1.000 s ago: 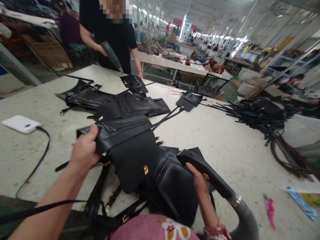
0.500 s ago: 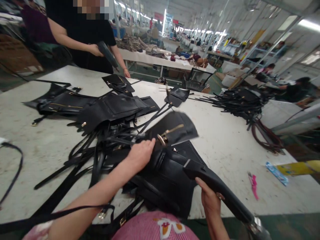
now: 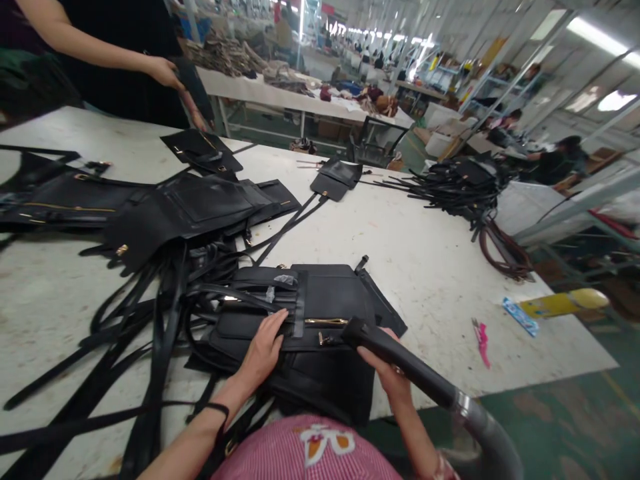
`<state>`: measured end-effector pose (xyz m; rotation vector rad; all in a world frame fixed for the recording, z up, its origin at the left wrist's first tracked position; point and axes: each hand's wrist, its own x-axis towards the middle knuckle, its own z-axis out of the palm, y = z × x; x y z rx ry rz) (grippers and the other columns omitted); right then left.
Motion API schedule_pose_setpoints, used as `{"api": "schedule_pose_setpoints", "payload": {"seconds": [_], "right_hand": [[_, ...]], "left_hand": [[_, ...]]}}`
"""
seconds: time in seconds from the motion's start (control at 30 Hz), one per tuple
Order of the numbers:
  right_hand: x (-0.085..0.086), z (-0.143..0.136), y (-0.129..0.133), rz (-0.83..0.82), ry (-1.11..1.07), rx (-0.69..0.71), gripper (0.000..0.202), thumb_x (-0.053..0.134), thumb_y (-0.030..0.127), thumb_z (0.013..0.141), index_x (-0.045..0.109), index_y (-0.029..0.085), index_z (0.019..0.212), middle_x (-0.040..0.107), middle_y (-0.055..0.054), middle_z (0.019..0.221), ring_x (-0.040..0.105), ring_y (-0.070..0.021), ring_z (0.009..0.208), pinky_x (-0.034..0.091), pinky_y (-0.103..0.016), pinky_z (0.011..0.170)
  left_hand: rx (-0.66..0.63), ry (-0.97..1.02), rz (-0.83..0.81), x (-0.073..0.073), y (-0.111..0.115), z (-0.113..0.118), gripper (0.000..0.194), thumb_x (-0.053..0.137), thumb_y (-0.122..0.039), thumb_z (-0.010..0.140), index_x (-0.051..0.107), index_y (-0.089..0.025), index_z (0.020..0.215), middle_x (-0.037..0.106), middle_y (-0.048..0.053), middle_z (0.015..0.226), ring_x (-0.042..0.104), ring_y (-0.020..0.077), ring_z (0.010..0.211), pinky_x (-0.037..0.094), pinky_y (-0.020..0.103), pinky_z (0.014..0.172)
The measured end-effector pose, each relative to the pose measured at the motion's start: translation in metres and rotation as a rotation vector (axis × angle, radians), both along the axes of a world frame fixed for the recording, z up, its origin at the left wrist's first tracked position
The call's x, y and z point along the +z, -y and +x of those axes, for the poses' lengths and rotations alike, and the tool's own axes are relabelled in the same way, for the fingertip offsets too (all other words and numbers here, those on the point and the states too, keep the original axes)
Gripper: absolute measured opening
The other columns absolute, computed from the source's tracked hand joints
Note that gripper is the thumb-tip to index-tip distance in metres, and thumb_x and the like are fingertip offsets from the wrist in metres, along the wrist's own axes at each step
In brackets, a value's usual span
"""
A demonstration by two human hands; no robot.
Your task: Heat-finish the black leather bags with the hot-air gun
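Below me on the table lies a black leather bag [image 3: 333,290] with gold zips, its panels spread flat on more black leather. My left hand [image 3: 263,348] rests on the bag's left part with fingers stretched out, pressing near a dark strip. Bits of clear plastic [image 3: 285,279] lie just beyond those fingers. In my right hand [image 3: 387,375] is a black tubular nozzle [image 3: 413,359], joined by a metal ring to a thick hose [image 3: 493,433]. Its flat tip is over the bag's right side, close to a gold zip pull [image 3: 323,339].
More black bag pieces [image 3: 185,210] and long straps [image 3: 160,333] cover the left. Pink snips [image 3: 481,343], a blue packet [image 3: 520,316] and a yellow can [image 3: 565,303] lie right. A strap bundle [image 3: 450,190] is at the far right. A co-worker [image 3: 120,63] stands across the white table [image 3: 410,260].
The flap my left hand was lifting now lies down, and that hand has moved down onto the bag. The nozzle has shifted left over the bag. My view has turned right.
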<state>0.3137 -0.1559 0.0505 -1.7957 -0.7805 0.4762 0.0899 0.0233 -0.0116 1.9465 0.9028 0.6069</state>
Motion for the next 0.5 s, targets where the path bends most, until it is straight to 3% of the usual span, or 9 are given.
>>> {"api": "schedule_pose_setpoints", "payload": {"seconds": [0.13, 0.2, 0.37, 0.5], "right_hand": [[-0.014, -0.024, -0.034, 0.041, -0.004, 0.311, 0.037, 0.075, 0.037, 0.066, 0.068, 0.025, 0.1, 0.068, -0.003, 0.099, 0.062, -0.0243, 0.095, 0.048, -0.04, 0.09], [-0.024, -0.041, -0.05, 0.045, 0.041, 0.414, 0.034, 0.073, 0.036, 0.067, 0.069, 0.027, 0.1, 0.069, -0.002, 0.095, 0.062, -0.0237, 0.09, 0.049, -0.038, 0.084], [-0.039, -0.081, -0.087, 0.046, 0.122, 0.428, 0.022, 0.068, 0.031, 0.068, 0.071, 0.027, 0.09, 0.071, 0.001, 0.087, 0.06, -0.0231, 0.081, 0.049, -0.036, 0.078], [-0.032, -0.085, -0.1, 0.045, 0.085, 0.405, 0.028, 0.071, 0.028, 0.067, 0.069, 0.026, 0.095, 0.07, 0.001, 0.09, 0.06, -0.0224, 0.086, 0.048, -0.034, 0.083]], "left_hand": [[0.1, 0.247, -0.385, -0.001, -0.008, -0.004, 0.045, 0.049, -0.018, 0.078, 0.061, -0.021, 0.121, 0.056, 0.008, 0.132, 0.054, 0.0236, 0.118, 0.04, 0.042, 0.103], [0.086, 0.265, -0.461, 0.003, -0.013, -0.008, 0.046, 0.051, -0.015, 0.074, 0.064, -0.021, 0.118, 0.06, 0.007, 0.128, 0.054, 0.0234, 0.118, 0.036, 0.042, 0.106], [0.022, 0.19, -0.443, 0.001, -0.019, -0.016, 0.055, 0.048, -0.008, 0.064, 0.068, -0.024, 0.112, 0.067, 0.003, 0.118, 0.052, 0.022, 0.121, 0.02, 0.041, 0.114], [-0.038, 0.009, -0.211, -0.009, -0.016, -0.018, 0.059, 0.04, -0.006, 0.071, 0.06, -0.026, 0.123, 0.056, 0.003, 0.134, 0.045, 0.021, 0.127, 0.023, 0.045, 0.112]]}}
